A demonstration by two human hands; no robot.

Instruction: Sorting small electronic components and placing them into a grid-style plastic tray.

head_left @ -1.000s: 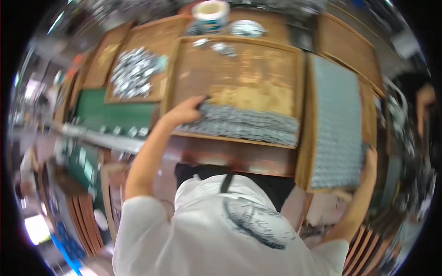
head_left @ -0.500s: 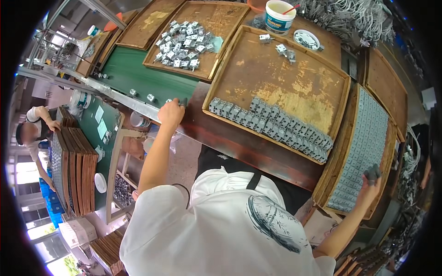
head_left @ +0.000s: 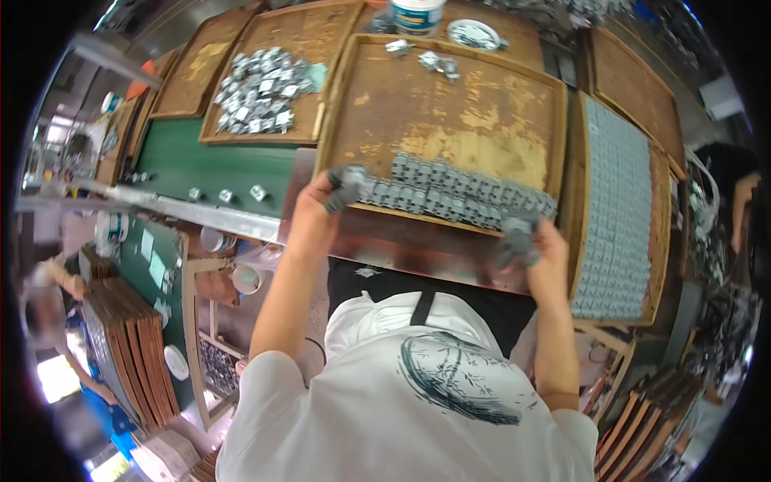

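My left hand (head_left: 325, 205), with dark covers on its fingertips, is at the front left corner of the large wooden tray (head_left: 353, 104). Its fingers are closed around a small grey metal block (head_left: 352, 175), partly hidden by them, beside the left end of the lined-up blocks. Packed rows of grey metal blocks (head_left: 450, 197) run along the tray's front side. Over the front edge, near the right end of those rows, is my right hand (head_left: 536, 245), also with dark fingertip covers. Motion smears its fingers, so their grip is unclear.
Left of the tray, several loose blocks (head_left: 226, 195) sit on a green belt (head_left: 217, 161). Behind it, another wooden tray (head_left: 309, 120) holds a heap of blocks. To the right stands a tray filled with grey pieces (head_left: 618, 209). A white bucket (head_left: 418, 18) is at the back.
My left hand has moved from the belt's end to the tray's corner. My right hand has come left from the filled tray to the large tray's front edge. The view has shifted.
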